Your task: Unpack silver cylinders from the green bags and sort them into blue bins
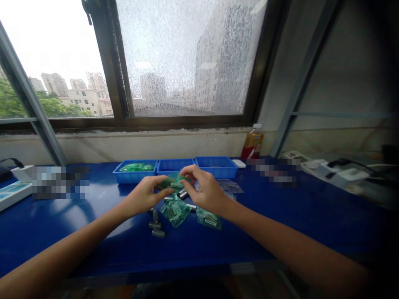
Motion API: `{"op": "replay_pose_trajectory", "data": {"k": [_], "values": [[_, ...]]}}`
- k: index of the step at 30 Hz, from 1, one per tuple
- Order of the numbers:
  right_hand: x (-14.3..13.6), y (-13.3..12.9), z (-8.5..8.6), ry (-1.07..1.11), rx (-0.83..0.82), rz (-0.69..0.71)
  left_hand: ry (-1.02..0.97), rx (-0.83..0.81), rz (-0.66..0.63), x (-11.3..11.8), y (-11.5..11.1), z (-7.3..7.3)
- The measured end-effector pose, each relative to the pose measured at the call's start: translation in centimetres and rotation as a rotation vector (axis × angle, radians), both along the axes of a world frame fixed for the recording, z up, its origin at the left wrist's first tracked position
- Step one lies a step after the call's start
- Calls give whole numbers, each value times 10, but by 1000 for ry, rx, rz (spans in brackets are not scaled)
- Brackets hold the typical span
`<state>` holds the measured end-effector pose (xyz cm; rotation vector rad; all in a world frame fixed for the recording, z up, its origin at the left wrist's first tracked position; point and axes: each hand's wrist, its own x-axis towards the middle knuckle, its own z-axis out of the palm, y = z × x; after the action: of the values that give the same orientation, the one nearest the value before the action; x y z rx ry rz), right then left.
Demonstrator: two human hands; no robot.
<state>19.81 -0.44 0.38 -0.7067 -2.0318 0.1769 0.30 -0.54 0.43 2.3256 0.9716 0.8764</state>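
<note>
Between my two hands is a small green plastic bag, held above the blue table. My left hand pinches its left side between thumb and fingers. The right-hand edge is gripped by my right hand. Small pale pieces seem to show through the film. Below my hands lie a green bag with metal pins and another green bag, partly under my right hand. Several short grey metal cylinders rest left of these bags. Some shiny metal rods behind the bags are partly hidden.
Three blue bins stand in a row behind my hands; the left bin holds green bags. Clear plastic bags lie to the right. A bottle and a white object are by the wall. Power strips and cables flank the table.
</note>
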Motion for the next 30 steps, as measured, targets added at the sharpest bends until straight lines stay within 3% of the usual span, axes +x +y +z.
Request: {"op": "replay_pose_trajectory", "data": {"k": [4,7,11,14,19,23,27,30], "values": [[1,6,-2,-36,-79,-23,7,113,74,0,2,-3],[0,12,-4,46,-316,-19,81,359,163,-2,4,-2],[-3,13,-3,312,-816,238,123,593,189,-6,5,-3],[-6,6,0,374,-971,405,188,657,171,-8,4,-6],[-11,2,0,363,-847,252,222,685,166,-5,0,-7],[-10,9,-3,389,-649,136,86,550,208,-2,-2,-5],[-3,12,-2,286,-251,-97,-116,249,286,0,-4,3],[2,8,0,156,8,-144,-242,-185,169,2,-6,7]]}}
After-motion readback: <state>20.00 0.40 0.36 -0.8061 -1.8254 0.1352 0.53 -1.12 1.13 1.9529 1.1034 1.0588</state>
